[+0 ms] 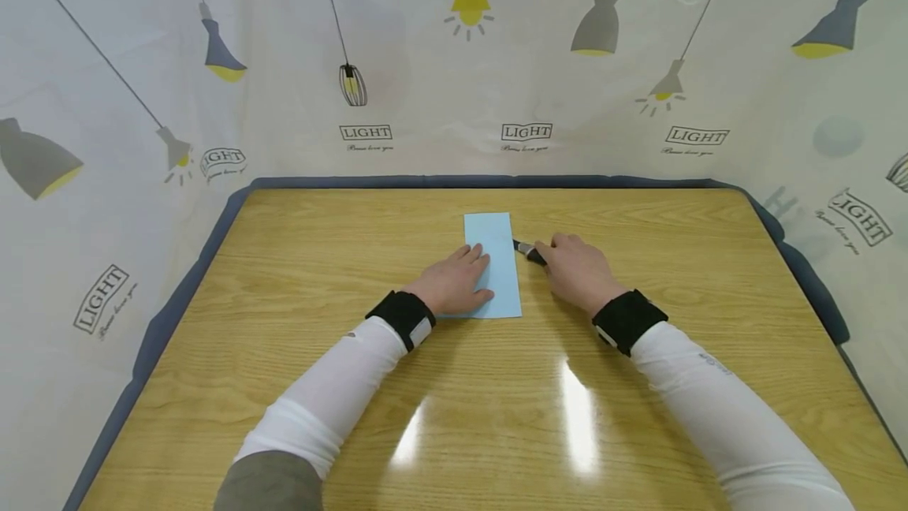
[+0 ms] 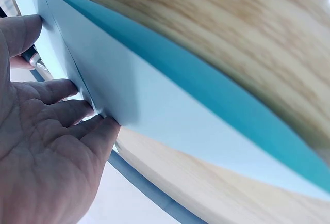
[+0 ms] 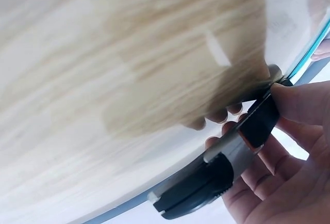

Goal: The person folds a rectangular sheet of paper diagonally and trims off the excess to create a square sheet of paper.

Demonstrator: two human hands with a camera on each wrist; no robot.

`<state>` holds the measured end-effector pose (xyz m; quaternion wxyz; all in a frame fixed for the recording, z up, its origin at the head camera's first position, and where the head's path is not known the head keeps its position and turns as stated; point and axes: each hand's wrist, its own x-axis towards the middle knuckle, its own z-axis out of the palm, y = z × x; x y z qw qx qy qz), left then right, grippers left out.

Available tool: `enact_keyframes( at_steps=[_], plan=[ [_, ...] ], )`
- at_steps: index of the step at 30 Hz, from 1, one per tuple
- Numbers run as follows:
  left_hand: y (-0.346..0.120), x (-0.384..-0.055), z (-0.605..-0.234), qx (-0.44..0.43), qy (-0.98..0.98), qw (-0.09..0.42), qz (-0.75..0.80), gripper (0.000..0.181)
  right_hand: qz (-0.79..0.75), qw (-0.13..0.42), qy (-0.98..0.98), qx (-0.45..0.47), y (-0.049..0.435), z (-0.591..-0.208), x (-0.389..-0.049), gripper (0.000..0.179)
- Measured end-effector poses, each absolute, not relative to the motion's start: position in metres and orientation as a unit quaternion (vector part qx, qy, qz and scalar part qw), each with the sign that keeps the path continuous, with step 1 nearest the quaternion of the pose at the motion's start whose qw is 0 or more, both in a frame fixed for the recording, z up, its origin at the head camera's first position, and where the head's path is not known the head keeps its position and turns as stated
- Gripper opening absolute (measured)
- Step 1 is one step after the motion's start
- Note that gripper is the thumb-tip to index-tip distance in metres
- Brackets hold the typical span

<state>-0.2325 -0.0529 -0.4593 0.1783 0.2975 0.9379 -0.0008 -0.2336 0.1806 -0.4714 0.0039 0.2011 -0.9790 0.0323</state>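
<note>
A light blue sheet of paper (image 1: pixel 502 290) lies on the table, longer from front to back than across. In the left wrist view the paper (image 2: pixel 154 97) shows a second layer beneath, its near edges lifted apart. My left hand (image 1: pixel 454 282) rests on the sheet's left part with spread fingers and thumb. To the right, my right hand (image 1: pixel 578 266) grips a black and silver utility knife (image 1: pixel 530 252), its front end at the paper's right edge. The right wrist view shows the knife's handle (image 3: pixel 198 185) between thumb and fingers; whether the blade is out cannot be seen.
The wooden table (image 1: pixel 319 259) has dark blue padding (image 1: pixel 340 181) along its back and sides. Behind it hangs a pale curtain (image 1: pixel 426 85) printed with lamps. Light reflections lie on the table's near part.
</note>
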Motion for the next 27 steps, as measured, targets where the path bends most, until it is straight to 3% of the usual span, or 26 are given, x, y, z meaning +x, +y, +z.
enact_keyframes(
  at_steps=[13, 27],
  plan=[
    [-0.054, -0.234, -0.462, 0.302, 0.937, 0.173, -0.002, 0.069, 0.036, 0.024, -0.98, 0.192, 0.196, -0.473, -0.234, 0.041],
    [-0.053, -0.231, -0.457, 0.3, 0.937, 0.181, 0.006, 0.069, 0.043, 0.003, -0.981, 0.189, 0.19, -0.47, -0.233, 0.044]
  ],
)
